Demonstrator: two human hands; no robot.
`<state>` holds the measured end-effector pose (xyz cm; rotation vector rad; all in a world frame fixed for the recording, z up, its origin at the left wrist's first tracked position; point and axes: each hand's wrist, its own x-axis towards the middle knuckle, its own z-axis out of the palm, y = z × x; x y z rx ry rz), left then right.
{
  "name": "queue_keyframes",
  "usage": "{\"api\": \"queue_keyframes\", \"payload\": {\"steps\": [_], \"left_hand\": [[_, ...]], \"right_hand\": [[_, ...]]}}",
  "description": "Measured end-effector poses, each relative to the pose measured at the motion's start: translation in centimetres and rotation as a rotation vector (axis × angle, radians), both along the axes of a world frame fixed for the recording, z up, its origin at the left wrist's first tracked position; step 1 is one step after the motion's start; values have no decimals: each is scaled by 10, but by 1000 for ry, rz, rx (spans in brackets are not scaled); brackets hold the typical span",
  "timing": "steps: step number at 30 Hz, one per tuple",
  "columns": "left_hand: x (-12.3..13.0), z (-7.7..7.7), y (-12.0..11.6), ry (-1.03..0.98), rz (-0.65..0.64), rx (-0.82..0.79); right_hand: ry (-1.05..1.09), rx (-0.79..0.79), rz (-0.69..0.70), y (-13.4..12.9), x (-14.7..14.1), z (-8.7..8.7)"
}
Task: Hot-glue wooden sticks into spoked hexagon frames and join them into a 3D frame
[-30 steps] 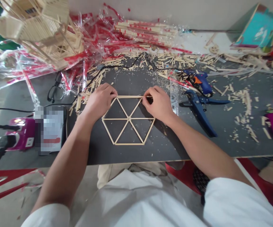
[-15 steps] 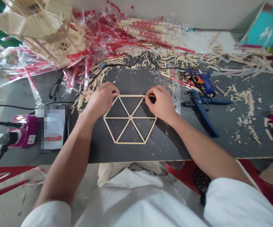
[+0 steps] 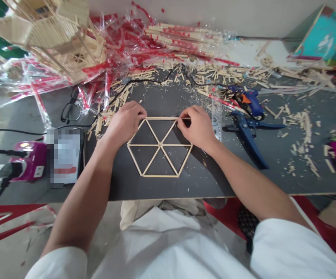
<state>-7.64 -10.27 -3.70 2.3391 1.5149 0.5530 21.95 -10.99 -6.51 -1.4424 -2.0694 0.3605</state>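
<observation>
- a wooden stick (image 3: 162, 118) is held along the far edge of a hexagonal wooden frame (image 3: 160, 145), which is laid flat near the middle of a dark tabletop (image 3: 156, 190).
- the stick's left end is pinched by the bunched fingertips of the left hand (image 3: 128, 119), at the frame's far left corner.
- its other end is clamped between thumb and forefinger of the right hand (image 3: 197, 126), by the far right corner; a short length is seen past the fingertips.
- the two hands are set apart, with the stick stretched between them.
- the frame is divided into six triangles by spokes that are joined at one centre.
- to the right, a clear ruler (image 3: 216, 122), a blue hand cutter (image 3: 252, 142) and a blue glue gun (image 3: 254, 104) are laid out, the gun beyond the cutter.
- on the left, a phone (image 3: 69, 155) with a blurred screen is placed just beside a purple power adapter (image 3: 32, 155); eyeglasses (image 3: 66, 114) are left beyond it.
- the back is strewn with wood offcuts (image 3: 223, 73), red and clear plastic wrappers (image 3: 121, 42) and wrapped stick bundles (image 3: 182, 37).
- a slatted wooden model (image 3: 53, 33) is seen at the far left.
</observation>
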Motion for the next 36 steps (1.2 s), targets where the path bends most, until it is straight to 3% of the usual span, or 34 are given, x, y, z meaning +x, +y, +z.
{"api": "queue_keyframes", "payload": {"steps": [25,31,36], "left_hand": [[-1,1,-1,8,12,7],[20,27,-18,59,24,165],[61,44,-40,212,-136,234]], "right_hand": [[-37,-26,6,0,-2,0],[-10,18,6,-5,0,11],[5,103,90,-25,-6,35]]}}
